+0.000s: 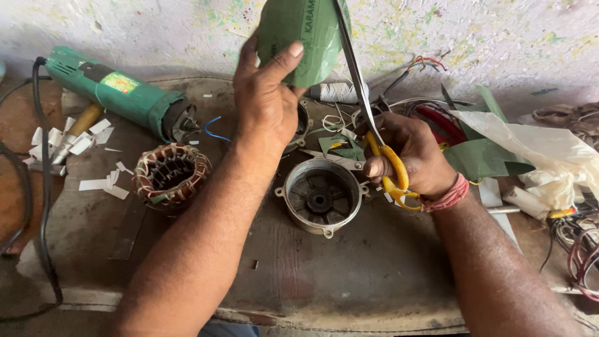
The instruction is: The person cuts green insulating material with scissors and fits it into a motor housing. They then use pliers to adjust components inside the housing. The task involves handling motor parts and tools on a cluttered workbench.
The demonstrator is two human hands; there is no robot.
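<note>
Fingers (284, 65) of the left hand (265, 100) were curled around a rolled green sheet (299, 31) at the upper middle of the frame, thumb pressed across its front and the rest wrapped behind. The right hand (409, 156) sat lower and to the right, its fingers (374, 167) threaded through the yellow handles of a pair of scissors (374, 125), whose long blades ran up to the sheet's right edge.

The sheet looked thin, light and flexible, probably a smooth insulating paper; it curved rather than creased, so it would likely spring back if let go and might slip under a loose hold. A grip near the cut line, as the left hand had it, seemed the sensible place to steady it.

Below the hands, a round metal end cover (321, 196) lay on the worn desk (349, 274). A wound copper stator (170, 173) stood at left, a green angle grinder (118, 93) at upper left with white paper scraps (93, 184) near it, and green offcuts (483, 156) and tangled wires (577, 243) at right.
</note>
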